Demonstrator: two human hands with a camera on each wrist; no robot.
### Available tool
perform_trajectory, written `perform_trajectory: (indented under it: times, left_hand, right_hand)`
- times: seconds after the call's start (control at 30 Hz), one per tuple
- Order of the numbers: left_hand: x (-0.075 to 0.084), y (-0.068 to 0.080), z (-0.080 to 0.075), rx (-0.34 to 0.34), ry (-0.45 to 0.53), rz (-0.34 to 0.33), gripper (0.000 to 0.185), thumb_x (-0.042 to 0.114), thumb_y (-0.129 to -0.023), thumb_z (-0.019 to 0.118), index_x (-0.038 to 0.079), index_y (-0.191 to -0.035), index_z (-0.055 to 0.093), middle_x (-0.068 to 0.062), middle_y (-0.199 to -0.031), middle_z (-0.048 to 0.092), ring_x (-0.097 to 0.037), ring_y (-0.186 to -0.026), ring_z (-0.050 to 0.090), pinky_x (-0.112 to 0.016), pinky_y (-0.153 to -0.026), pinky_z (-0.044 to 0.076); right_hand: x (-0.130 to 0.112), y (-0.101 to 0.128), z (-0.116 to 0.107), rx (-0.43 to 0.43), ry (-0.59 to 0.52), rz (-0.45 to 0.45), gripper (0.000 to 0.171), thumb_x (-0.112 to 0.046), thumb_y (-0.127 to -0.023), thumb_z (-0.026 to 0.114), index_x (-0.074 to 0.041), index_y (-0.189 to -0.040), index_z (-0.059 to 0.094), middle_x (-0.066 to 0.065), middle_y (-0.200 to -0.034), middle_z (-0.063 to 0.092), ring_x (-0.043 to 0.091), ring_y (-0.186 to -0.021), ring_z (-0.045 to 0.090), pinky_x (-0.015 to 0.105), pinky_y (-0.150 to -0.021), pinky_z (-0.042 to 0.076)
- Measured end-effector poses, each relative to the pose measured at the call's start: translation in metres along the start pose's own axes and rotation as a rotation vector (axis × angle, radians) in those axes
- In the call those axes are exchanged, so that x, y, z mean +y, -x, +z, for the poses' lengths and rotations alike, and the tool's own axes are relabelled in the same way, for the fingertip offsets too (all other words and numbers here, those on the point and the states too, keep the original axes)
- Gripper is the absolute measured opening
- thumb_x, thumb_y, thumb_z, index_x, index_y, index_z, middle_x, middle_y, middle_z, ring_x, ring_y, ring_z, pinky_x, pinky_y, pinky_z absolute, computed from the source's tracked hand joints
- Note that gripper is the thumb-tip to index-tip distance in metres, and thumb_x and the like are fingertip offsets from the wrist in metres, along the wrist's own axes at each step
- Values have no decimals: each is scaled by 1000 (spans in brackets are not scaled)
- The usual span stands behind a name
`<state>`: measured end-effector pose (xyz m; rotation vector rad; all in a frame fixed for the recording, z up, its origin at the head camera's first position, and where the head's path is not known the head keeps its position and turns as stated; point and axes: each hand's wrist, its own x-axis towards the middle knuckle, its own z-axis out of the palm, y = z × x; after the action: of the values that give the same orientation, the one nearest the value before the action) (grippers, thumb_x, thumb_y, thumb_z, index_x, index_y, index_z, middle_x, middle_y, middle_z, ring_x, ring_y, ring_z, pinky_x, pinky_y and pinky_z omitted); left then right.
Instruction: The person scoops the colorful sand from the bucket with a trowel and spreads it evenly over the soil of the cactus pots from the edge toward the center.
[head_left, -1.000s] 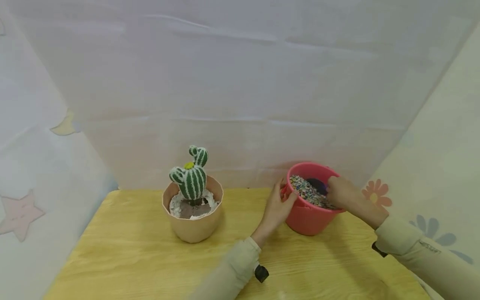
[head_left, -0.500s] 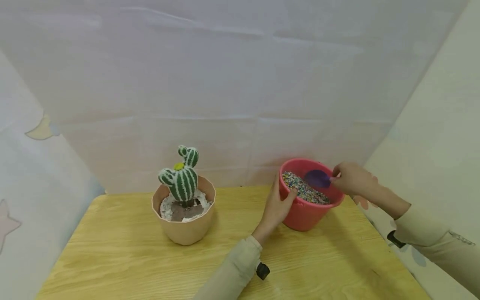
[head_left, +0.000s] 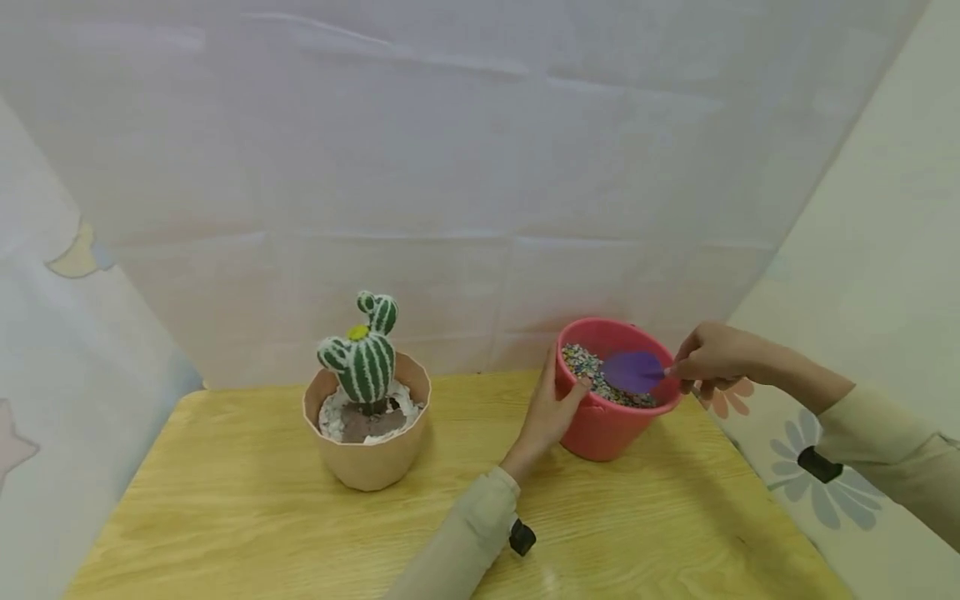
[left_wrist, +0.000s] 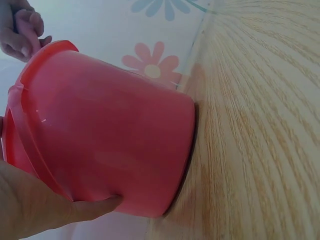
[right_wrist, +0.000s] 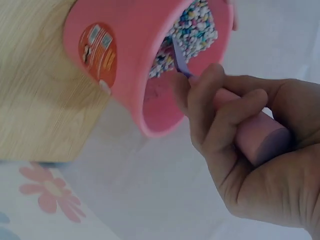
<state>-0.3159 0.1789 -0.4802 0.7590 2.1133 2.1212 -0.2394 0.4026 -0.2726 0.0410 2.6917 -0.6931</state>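
1. Gripping the pink bucket [head_left: 611,429] at its near-left wall is the left hand [head_left: 550,414]; thumb up at the rim, fingers curled round the side, seen close in the left wrist view [left_wrist: 45,210].
2. Right hand [head_left: 712,357] pinches the pink handle [right_wrist: 250,137] of a purple scoop [head_left: 632,371], fingers wrapped tight round it; scoop blade sits inside the bucket on top of the beads.
3. Bucket stands on the wooden table [head_left: 300,533] at its back right, near the edge by the flowered cloth [head_left: 825,492].
4. Handling, as a guess: the scoop looks like light, stiff plastic, smooth handle; best held mid-handle, kept level, or the load rolls off.
5. Bucket looks like thin, smooth plastic, bottom-heavy from the fill; likely to slide or tip if pushed by the scoop, so a hold on wall and rim suits it.
6. Bucket contents: small multicoloured beads [head_left: 581,362], loose, filling it near the rim; they will spill easily.
7. Tan pot [head_left: 369,458] to the left, well apart from the bucket: holds a green striped toy cactus [head_left: 363,358] upright, with white gravel [head_left: 408,400] round a brown patch [head_left: 367,423].
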Motion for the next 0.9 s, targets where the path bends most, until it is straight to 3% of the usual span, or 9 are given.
perform_trajectory:
  times: [0.07,0.17,0.3,0.5,0.6,0.77,0.9]
  left_hand:
    - [-2,-1,1,2,2,6,80,44,-101,61,47,-162,8,7,-167,19,-19,-147,27,-51,-113,31]
    - [-5,-2,1,6,0,17,80,43,-102,60,45,-162,8,11,-166,19,-16,-147,27,-48,-114,31]
    - [-7,-2,1,5,-14,26,81,42,-102,60,45,-162,6,14,-166,17,-15,-147,26,-48,-114,31]
    - [-12,-6,2,7,-32,24,81,43,-102,60,51,-160,5,17,-165,17,-16,-147,26,-52,-113,31]
    - [-14,-8,4,3,-24,29,81,43,-101,61,51,-160,6,19,-164,17,-13,-147,26,-50,-113,31]
    - [-14,-8,7,-9,-8,40,81,42,-101,62,48,-161,8,15,-165,20,-10,-146,28,-44,-113,32]
    - [-13,-9,8,0,-5,52,81,40,-101,63,48,-161,9,14,-165,22,-12,-146,29,-45,-113,32]
  right_hand:
    - [4,-2,0,-30,11,12,24,-22,-100,66,-2,-92,76,12,-74,68,16,-51,57,25,-45,36]
    - [8,-7,3,-38,58,-2,27,-22,-101,65,-4,-83,74,9,-67,66,13,-45,48,26,-45,37]
    - [8,-9,2,28,171,-60,31,-20,-96,69,-9,-67,69,3,-53,54,10,-43,36,27,-45,35]
    - [8,-10,-6,132,389,-107,24,-21,-92,74,-11,-70,72,-2,-56,56,10,-46,46,28,-45,38]
    - [16,-12,-5,150,462,-134,27,-22,-89,77,-13,-65,68,-6,-54,55,10,-47,48,27,-45,37]
    - [28,-17,-2,94,394,-194,40,-13,-88,77,-16,-53,58,-10,-45,42,5,-42,34,24,-44,30]
    - [32,-21,1,42,305,-202,40,-10,-91,74,-14,-53,61,-9,-45,42,6,-41,35,23,-44,32]
